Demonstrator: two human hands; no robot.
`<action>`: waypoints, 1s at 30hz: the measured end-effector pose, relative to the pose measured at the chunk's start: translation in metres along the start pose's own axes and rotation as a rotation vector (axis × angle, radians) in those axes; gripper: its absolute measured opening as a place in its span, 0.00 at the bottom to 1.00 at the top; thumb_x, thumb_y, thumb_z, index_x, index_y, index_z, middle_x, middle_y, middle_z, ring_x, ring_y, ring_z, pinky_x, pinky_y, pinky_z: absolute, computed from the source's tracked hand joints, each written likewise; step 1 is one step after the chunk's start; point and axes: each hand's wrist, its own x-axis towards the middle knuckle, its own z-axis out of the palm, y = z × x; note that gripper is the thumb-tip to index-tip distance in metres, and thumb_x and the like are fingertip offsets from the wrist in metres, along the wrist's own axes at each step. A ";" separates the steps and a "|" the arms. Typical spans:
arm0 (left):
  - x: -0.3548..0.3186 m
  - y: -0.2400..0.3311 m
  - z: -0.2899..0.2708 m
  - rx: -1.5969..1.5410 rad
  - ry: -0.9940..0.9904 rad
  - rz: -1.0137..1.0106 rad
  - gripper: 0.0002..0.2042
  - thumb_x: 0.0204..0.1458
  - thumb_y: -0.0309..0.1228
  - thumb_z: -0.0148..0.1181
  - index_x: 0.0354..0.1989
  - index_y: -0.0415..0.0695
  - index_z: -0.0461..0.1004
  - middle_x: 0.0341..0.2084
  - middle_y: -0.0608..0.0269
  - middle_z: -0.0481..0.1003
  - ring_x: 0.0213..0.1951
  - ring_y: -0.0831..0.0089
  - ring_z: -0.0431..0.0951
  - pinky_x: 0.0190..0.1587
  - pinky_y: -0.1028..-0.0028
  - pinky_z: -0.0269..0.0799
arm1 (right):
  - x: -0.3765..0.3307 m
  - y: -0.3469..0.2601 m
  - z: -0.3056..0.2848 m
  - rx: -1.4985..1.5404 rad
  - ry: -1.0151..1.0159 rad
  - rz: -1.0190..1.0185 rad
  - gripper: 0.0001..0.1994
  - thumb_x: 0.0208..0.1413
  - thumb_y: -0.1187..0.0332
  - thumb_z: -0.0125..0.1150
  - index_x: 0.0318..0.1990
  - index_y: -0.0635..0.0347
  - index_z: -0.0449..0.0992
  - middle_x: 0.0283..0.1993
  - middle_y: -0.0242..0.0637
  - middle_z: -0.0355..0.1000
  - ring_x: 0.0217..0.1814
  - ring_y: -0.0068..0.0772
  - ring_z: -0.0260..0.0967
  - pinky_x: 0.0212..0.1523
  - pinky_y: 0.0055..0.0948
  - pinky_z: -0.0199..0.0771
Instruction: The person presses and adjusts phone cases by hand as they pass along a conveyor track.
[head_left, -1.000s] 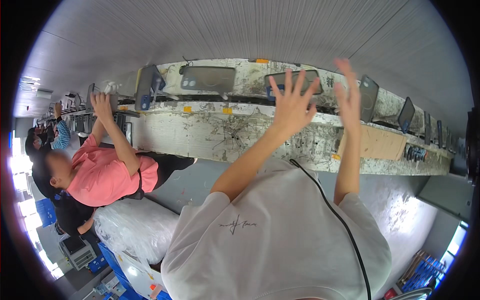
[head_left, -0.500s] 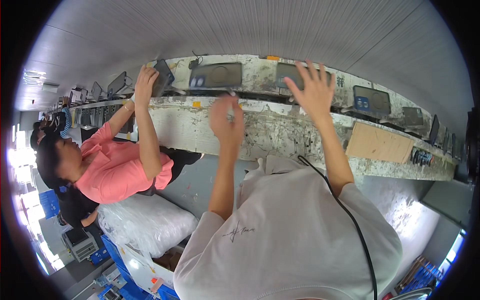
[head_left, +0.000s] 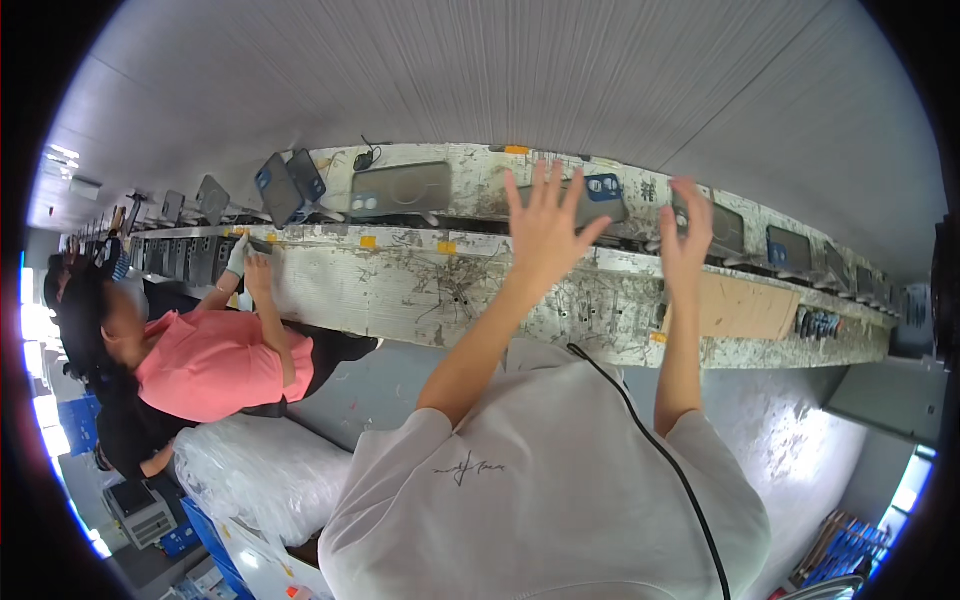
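Note:
My left hand (head_left: 546,228) is raised with its fingers spread and nothing in it. Behind it is a grey phone case (head_left: 612,208) with a blue camera frame, partly covered by the fingers. My right hand (head_left: 687,235) is upright to the right, thumb apart and fingers slightly bent, with nothing visible in it. It overlaps another grey case (head_left: 728,230); whether it touches that case I cannot tell. Left of my hands, a larger-looking grey case (head_left: 402,190) with a round ring outline leans on the line.
A paint-stained white bench (head_left: 400,270) runs across in front of me. A brown board (head_left: 748,303) lies on it at right. More cases (head_left: 788,248) stand along the line. At left sits a co-worker in a pink shirt (head_left: 220,365), near a plastic-wrapped bundle (head_left: 260,480).
My left hand has moved right and spread in front of a case. My right hand has shifted right to another case. The co-worker's hands have dropped away from the case they were at.

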 end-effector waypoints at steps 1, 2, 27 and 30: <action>-0.004 0.017 -0.003 -0.032 -0.016 -0.005 0.41 0.65 0.61 0.63 0.79 0.45 0.70 0.78 0.43 0.68 0.82 0.44 0.62 0.82 0.28 0.35 | -0.002 -0.020 0.013 0.121 -0.036 -0.012 0.18 0.66 0.69 0.69 0.61 0.62 0.83 0.67 0.48 0.80 0.76 0.56 0.72 0.77 0.54 0.66; -0.011 0.030 -0.006 -0.064 -0.030 -0.011 0.42 0.65 0.57 0.64 0.81 0.42 0.67 0.81 0.42 0.64 0.83 0.44 0.58 0.82 0.27 0.32 | -0.003 -0.038 0.027 0.244 -0.072 -0.024 0.17 0.64 0.71 0.69 0.60 0.63 0.83 0.65 0.50 0.81 0.73 0.56 0.75 0.73 0.50 0.73; 0.020 -0.074 -0.001 -0.015 -0.080 0.175 0.25 0.77 0.47 0.54 0.78 0.57 0.73 0.80 0.53 0.69 0.82 0.49 0.63 0.81 0.39 0.57 | -0.005 0.049 -0.004 0.114 0.010 0.178 0.25 0.72 0.47 0.64 0.64 0.55 0.86 0.68 0.43 0.82 0.73 0.45 0.76 0.83 0.52 0.59; 0.027 -0.029 0.021 0.009 -0.201 0.209 0.27 0.77 0.50 0.50 0.81 0.59 0.69 0.83 0.55 0.63 0.84 0.51 0.58 0.83 0.36 0.50 | -0.003 0.044 -0.026 0.503 0.238 0.289 0.23 0.75 0.52 0.61 0.63 0.62 0.85 0.68 0.44 0.82 0.73 0.41 0.76 0.80 0.44 0.65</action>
